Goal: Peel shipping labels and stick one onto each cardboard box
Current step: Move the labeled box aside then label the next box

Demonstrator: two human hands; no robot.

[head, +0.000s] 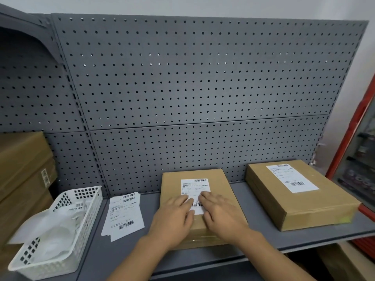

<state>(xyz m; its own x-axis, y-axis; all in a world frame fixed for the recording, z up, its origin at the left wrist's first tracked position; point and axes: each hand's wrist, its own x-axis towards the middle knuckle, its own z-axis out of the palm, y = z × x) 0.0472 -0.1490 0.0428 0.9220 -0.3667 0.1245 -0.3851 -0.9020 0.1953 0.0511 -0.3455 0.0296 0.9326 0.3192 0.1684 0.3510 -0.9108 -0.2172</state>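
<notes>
Head view: left hand (176,214) and right hand (220,213), fingers flat, grasping nothing, press a label (195,192) onto the centre box (221,201). Label stack (123,216) left of it, labelled box (316,201) right, white basket (89,211) far left.

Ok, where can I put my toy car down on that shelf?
Bare shelf lies between the middle box and the right box, and in front of the loose labels. The left end is crowded: basket and stacked cartons.

A grey pegboard (203,78) backs the grey shelf (251,203), a white basket (89,220) at left, a red-framed cabinet (344,142) right.
</notes>
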